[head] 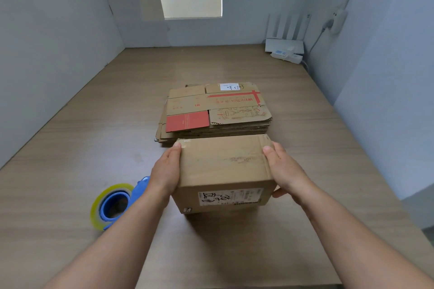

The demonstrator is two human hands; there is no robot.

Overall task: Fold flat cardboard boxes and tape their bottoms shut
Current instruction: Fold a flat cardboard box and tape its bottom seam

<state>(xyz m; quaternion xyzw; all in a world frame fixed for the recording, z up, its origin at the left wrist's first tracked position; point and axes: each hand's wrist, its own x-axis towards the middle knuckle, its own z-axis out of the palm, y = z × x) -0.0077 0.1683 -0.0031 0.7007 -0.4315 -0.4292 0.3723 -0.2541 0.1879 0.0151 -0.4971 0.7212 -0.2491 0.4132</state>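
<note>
A folded-up brown cardboard box (223,169) sits in the middle of the wooden table, a white scribbled label on its near face and clear tape along its top. My left hand (165,172) grips its left side, thumb on the top edge. On the right side my right hand (285,171) holds it the same way, fingers curled under the near corner. Just behind the box lies a stack of flat cardboard boxes (217,110) with red print. A blue tape dispenser (115,204) with a yellowish roll rests on the table left of my left wrist.
The wooden table (70,148) is walled by grey panels on the left, back and right. A white router with antennas (285,41) and a power strip sit in the far right corner, its cable running up the right wall.
</note>
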